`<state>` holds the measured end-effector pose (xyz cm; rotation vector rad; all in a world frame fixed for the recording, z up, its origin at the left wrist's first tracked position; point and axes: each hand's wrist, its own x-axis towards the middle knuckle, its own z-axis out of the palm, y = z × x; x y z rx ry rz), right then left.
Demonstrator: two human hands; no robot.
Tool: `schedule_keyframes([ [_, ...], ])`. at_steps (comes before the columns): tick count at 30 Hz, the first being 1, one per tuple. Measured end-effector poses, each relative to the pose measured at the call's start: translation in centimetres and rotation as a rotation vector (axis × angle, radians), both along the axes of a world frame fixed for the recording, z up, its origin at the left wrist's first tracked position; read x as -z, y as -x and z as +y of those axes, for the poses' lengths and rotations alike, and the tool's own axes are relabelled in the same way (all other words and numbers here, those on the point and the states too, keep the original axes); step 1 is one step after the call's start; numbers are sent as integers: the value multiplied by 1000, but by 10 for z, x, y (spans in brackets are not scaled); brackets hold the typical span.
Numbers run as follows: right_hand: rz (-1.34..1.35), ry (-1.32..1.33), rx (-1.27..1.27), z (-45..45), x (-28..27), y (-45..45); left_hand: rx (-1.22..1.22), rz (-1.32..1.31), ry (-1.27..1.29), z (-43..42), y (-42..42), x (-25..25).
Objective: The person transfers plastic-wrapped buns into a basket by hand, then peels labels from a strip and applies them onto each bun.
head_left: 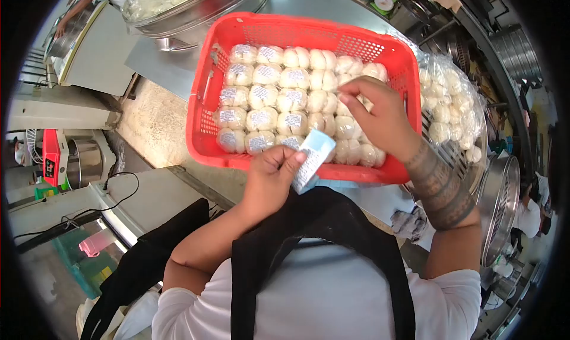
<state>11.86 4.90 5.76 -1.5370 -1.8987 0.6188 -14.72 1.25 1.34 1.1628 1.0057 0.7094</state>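
A red plastic basket (306, 169) holds rows of white buns in clear wrapping. Printed labels lie on the buns in the left columns, such as this labelled bun (260, 119); those on the right show none. My left hand (272, 171), at the basket's near edge, pinches a strip of labels (313, 160) with a pale blue backing. Over the right part of the basket is my right hand (380, 111), thumb and index finger brought close together above the buns. Whatever may be between those fingertips is too small to make out.
Right of the basket, a clear bag of buns (445, 102) rests on a round metal rack. A large steel steamer (199, 16) stands at the back left on the metal table (160, 67). Stacked steamer trays (500, 203) are at the right.
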Motion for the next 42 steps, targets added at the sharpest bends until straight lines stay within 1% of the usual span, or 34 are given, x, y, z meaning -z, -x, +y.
schedule_keyframes([
  [2,80,-62,-92,-36,-26,11,-21,-3,-15,-2,-13,-2],
  [5,-24,-148,-198,-76,-32,27,6,1,-100,-10,-28,-2],
  [7,-60,-191,-138,-89,-17,27,70,52,-151,-16,-35,-12],
  [10,-119,-239,-75,-99,-11,16,61,-269,24,-34,-53,-26],
  [13,-164,-280,-81,-107,-11,4,97,-235,-24,-42,-56,-12],
  [16,-197,-284,-154,-112,-18,-2,123,-208,-38,-43,-54,-1],
  [20,-264,-310,-202,-110,-19,-4,88,-51,-187,-45,-55,-11],
  [22,-255,-263,-234,-105,-20,-5,106,45,-297,-43,-51,-13],
  [25,-183,-174,-266,-93,-18,-4,84,116,-364,-42,-49,-21],
  [28,-92,-68,-308,-80,-18,-2,89,157,-360,-35,-43,-22],
  [29,-64,-30,-325,-75,-18,-2,101,154,-327,-33,-40,-21],
  [32,156,295,-336,-53,-26,-4,144,159,-231,-23,-31,-18],
  [34,234,366,-259,-35,-23,-7,182,184,-165,-12,-25,-21],
  [36,320,401,-177,-7,-14,-14,150,155,-128,-1,-17,-1],
  [39,74,97,-58,46,13,-17,175,86,-25,10,-8,7],
  [40,-60,-43,-34,67,28,-17,198,59,18,12,-6,7],
  [42,-328,-320,10,109,64,-12,229,61,-15,14,-4,7],
])
